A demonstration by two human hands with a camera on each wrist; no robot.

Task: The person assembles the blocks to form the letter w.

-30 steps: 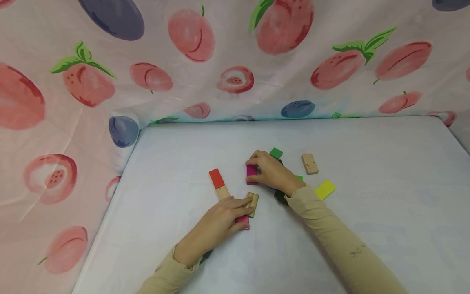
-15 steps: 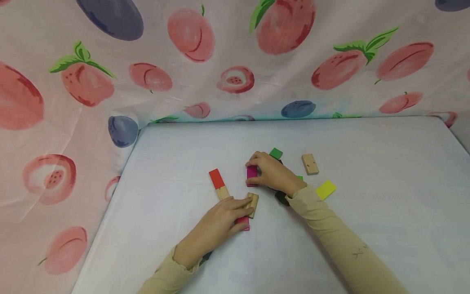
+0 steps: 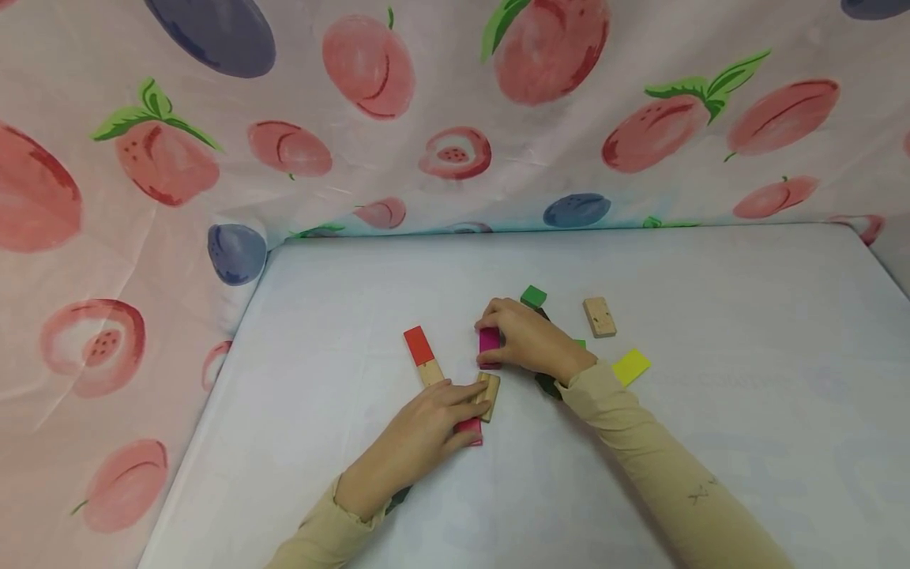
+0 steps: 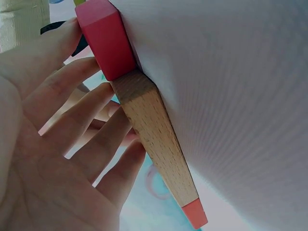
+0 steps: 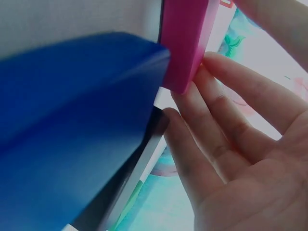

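My right hand (image 3: 535, 341) pinches a magenta block (image 3: 490, 348) between thumb and fingertips, just beyond a plain wooden block (image 3: 490, 395). In the right wrist view the magenta block (image 5: 185, 45) meets the fingertips, and a large blue block (image 5: 82, 115) fills the near side. The left hand (image 3: 419, 431) lies with fingers extended over the row of blocks, fingertips on the wooden block and thumb by a pink-red block (image 3: 469, 432). Seen from the left wrist, straight fingers touch a red block (image 4: 107, 41) and a wooden one (image 4: 156, 139). A red block (image 3: 419, 345) ends the row.
Right of the right hand lie a green block (image 3: 533, 296), a wooden block (image 3: 599, 317), a yellow block (image 3: 631, 367) and a dark block (image 3: 548, 386) partly under the wrist. A fruit-patterned cloth (image 3: 526, 158) hangs behind the white table (image 3: 746, 316).
The right hand has drawn the magenta block slightly nearer to me, closing on the wooden block. My left hand has stayed in place.
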